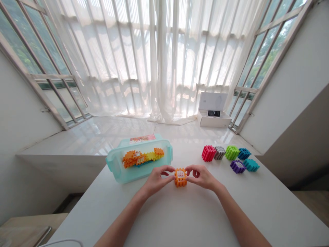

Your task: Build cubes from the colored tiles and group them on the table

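At the far left of the tabletop (180,219) sits an open, clear teal plastic box (113,164), holding a heap of orange and yellow interlocking blocks (142,157) with a printed card (142,139) at its far wall. Just beside it, the left hand (156,180) closes its grip on one side of an orange waffle block (180,177), and the right hand (202,176) closes on the other, so the block sits held between both sets of fingers, clear of the box. Further right, six separate blocks stand apart: red (208,153), grey (219,152), green (232,152), blue (244,153), purple (238,166) and teal (251,165). Beyond the white tabletop, a glossy white ledge (102,133) carries an open white carton (214,118) before sheer curtains (159,61) and angled windows.
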{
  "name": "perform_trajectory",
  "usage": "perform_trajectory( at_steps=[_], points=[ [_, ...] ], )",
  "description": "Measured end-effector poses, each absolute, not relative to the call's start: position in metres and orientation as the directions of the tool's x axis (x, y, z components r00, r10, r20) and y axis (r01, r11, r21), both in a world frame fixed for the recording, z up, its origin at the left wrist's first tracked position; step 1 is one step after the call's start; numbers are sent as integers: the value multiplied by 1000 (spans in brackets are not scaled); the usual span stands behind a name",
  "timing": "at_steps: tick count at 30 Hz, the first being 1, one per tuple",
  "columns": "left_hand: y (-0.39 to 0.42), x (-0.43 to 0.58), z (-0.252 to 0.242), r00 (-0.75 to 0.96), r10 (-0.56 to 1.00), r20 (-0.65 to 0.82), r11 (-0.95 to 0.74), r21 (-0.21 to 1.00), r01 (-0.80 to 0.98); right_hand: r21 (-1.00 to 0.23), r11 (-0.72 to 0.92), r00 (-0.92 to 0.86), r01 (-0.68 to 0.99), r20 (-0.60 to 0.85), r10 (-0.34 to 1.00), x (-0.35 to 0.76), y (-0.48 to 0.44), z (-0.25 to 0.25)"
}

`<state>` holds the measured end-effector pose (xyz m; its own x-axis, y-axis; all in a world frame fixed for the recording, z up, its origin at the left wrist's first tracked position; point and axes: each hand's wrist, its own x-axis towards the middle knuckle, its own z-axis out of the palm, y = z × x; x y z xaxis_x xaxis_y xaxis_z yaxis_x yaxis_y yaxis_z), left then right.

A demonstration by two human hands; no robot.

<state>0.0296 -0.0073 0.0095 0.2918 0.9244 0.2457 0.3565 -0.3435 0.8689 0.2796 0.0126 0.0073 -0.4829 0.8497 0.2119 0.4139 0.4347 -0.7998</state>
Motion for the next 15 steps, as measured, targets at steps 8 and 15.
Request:
perform_trajectory(
  at_steps=[8,15],
  points=[
    [-8,28,1,427,849,313,-501,735,457,-793,414,-506,447,158,848,282,15,1],
    [-9,28,0,450,833,323,-526,713,463,-775,415,-509,477,142,849,281,14,1]
  ],
)
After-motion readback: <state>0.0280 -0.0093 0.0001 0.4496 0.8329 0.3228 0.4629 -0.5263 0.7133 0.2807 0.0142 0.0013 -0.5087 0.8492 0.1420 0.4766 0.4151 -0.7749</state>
